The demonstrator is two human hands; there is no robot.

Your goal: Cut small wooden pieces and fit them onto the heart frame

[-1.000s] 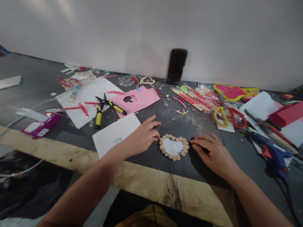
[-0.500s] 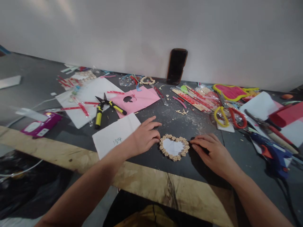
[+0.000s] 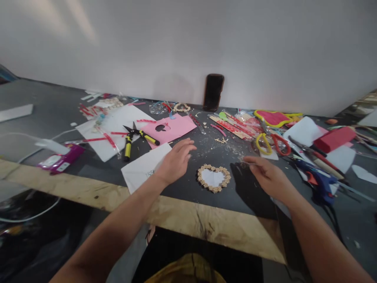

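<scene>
A heart-shaped frame of small beige pieces (image 3: pixel 201 180) lies flat on the dark tabletop, with white paper (image 3: pixel 212 178) showing inside it. To its left is my left hand (image 3: pixel 176 162), fingers stretched out and holding nothing, apart from the heart. Beneath that wrist sits a white sheet with handwriting (image 3: pixel 137 171). My right hand (image 3: pixel 269 175) hovers to the right of the heart, thumb and fingertips pinched together. Something thin and faint seems to be at those fingertips, too small to name. The hand's shadow falls on the table beside the heart.
Yellow-handled pliers (image 3: pixel 127 147) and pink paper (image 3: pixel 169 129) lie left of centre. Scissors (image 3: pixel 281 144), a blue glue gun (image 3: pixel 322 184) and red-patterned sticks (image 3: pixel 232 129) are to the right. A phone (image 3: pixel 213 92) leans against the wall; a purple power strip (image 3: pixel 63 159) stands at left.
My right hand has lifted away from the heart's right edge, fingers still pinched. My left hand has drawn back slightly from the heart's left side. The camera view has shifted a little.
</scene>
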